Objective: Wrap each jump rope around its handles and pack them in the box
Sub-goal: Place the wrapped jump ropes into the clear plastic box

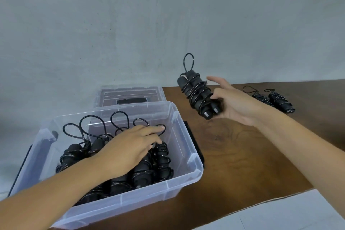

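Head view, looking down on a dark wooden table (233, 155) against a grey wall (168, 15). At the near left stands the clear plastic box (188, 147), already carrying a row of wrapped jump ropes (160, 157), black bundles lying side by side with their cord loops poking up toward the far wall of the box. The left hand (128, 147) is down inside the box, palm down, fingers stretched out and resting across the tops of the packed bundles, fingertips reaching toward the far right loop; it grips nothing.

Over to the right, the right hand (235, 102) is up above the table, holding a wrapped rope bundle (199, 93) by its near end. Thumb and curled fingers clasp the two black handles, while the index finger sticks out straight past the bundle. The bundle tilts, its cord wound round both handles, one loop standing up at the far end, the handle caps pointing near.

Far right on the table, two more wrapped bundles (278, 100) lie just beside each other, well apart from the box.

Behind the box, at the far left, the clear lid (130, 93) lies flat with a dark handle in its middle. A white sheet (289, 213) covers the near right corner.
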Demonstrator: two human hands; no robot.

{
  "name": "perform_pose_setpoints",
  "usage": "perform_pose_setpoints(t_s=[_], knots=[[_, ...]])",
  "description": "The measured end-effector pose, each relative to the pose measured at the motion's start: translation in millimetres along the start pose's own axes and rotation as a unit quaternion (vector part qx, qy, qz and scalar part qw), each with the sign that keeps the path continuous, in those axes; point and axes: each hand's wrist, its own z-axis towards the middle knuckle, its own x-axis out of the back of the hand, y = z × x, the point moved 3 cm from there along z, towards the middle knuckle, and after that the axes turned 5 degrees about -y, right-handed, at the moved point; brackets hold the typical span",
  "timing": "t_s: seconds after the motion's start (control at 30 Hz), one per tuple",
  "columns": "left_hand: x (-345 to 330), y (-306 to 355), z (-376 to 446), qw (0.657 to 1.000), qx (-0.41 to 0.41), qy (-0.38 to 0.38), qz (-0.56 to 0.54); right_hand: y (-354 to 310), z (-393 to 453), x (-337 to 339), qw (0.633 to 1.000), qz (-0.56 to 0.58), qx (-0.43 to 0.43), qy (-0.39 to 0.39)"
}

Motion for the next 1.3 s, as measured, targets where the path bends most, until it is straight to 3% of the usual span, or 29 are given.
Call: perform_pose_setpoints(t_s=[0.17,0.3,0.47,0.67,0.8,0.9,1.07,1.3], knots=[[-5,-4,-2,1.0,-0.019,0.007,0.005,-14,-45,-52,0.992,-0.086,-0.026,-0.091],[-4,-3,-2,0.999,-0.013,0.01,0.033,-17,-64,-74,0.983,-0.119,-0.059,-0.123],[-2,2,-1,0.998,0.005,0.012,0.055,-15,-72,-101,0.951,-0.268,-0.077,-0.132],[2,12,-1,0.994,0.056,-0.048,0.083,6,-59,-131,0.877,-0.463,-0.07,-0.111],[6,17,-1,0.992,0.08,-0.035,0.091,12,-49,-147,0.787,-0.601,-0.057,-0.131],[9,21,-1,0.99,0.102,-0.034,0.09,24,-36,-155,0.749,-0.641,-0.061,-0.154],[11,23,-4,0.991,0.104,-0.028,0.083,46,-18,-159,0.737,-0.653,-0.078,-0.159],[12,26,-6,0.994,0.083,-0.006,0.075,72,-8,-166,0.759,-0.635,-0.089,-0.117]])
